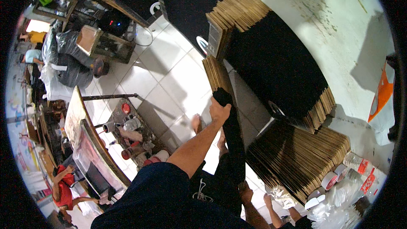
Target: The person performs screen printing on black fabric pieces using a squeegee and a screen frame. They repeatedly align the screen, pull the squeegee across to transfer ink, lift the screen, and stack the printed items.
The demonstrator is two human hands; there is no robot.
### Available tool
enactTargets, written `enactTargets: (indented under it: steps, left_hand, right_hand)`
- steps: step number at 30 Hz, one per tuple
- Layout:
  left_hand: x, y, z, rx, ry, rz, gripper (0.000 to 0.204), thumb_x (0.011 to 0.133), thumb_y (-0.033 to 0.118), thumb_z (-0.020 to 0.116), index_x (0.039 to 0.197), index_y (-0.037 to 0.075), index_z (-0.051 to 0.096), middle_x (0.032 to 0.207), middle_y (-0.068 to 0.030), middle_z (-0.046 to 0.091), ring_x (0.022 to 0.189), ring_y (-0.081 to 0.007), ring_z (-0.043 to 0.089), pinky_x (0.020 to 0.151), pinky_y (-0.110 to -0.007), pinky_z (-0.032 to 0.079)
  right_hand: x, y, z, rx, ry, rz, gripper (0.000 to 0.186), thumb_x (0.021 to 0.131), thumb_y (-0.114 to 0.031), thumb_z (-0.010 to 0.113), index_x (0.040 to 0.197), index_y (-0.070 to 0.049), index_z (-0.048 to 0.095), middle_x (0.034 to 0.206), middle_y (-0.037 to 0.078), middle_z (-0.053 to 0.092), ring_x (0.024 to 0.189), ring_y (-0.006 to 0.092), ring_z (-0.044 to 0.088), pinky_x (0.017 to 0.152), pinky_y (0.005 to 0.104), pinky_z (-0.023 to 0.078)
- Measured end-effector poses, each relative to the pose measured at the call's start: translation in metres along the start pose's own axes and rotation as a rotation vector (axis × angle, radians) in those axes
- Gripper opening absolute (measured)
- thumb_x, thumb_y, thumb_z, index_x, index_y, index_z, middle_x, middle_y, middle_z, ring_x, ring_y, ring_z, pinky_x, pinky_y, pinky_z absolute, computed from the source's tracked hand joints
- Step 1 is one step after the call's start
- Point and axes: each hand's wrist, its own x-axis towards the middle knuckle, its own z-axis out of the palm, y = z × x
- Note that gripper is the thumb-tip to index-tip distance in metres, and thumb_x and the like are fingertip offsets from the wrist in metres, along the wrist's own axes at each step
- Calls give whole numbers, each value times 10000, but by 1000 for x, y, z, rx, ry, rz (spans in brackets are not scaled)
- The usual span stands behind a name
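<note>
Holding a long bundle of black-faced sheets point(234, 144) with brown layered edges is the work observed; the bundle stands on a slant in front of the person's body, running from mid-view toward the lower edge.

The left grip point(221, 111) is closed over the bundle's side, below its brown upper end, with fingers bent round onto the black face. The right grip point(246, 193) is at the bundle's lower end; its fingers are partly hidden, so how far they are bent, and how firmly they hold, cannot be told.

Just beyond the bundle, to the right, a large stack of black sheets point(275, 63) stands near a pale wall point(347, 46). Below it is a low stack point(305, 152) with its brown edges turned upward. Clear bottles point(358, 164) and a translucent plastic bag point(339, 210) lie beside that low stack.

The floor point(142, 80) is pale tile. To the left, jars and containers crowd a low platform point(144, 138), next to a desk point(75, 112) with a pale top. Dark plastic bags point(72, 51) are piled further off. A person in red point(66, 191) is at the far left, well apart from the bundle.
</note>
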Motion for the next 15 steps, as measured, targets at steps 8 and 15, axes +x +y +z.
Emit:
enactTargets:
  steps: [8, 15]
  left_hand:
    - [19, -51, -67, -254, -7, -30, 752, 753, 229, 839, 1362, -22, 475, 1119, -300, 695, 1050, -470, 690, 948, -494, 544]
    - [62, -109, -136, -292, 59, -180, 713, 737, 219, 848, 1316, -39, 522, 1096, -288, 710, 1047, -458, 696, 949, -479, 550]
  right_hand:
    - [-14, -42, -5, -114, 23, -3, 624, 941, -457, 705, 1431, -91, 583, 819, 210, 735, 666, 412, 697, 597, 498, 541]
    - [-6, -62, 5, -226, 1, -133, 680, 849, -519, 733, 1353, -78, 613, 709, 171, 697, 599, 361, 671, 561, 492, 513]
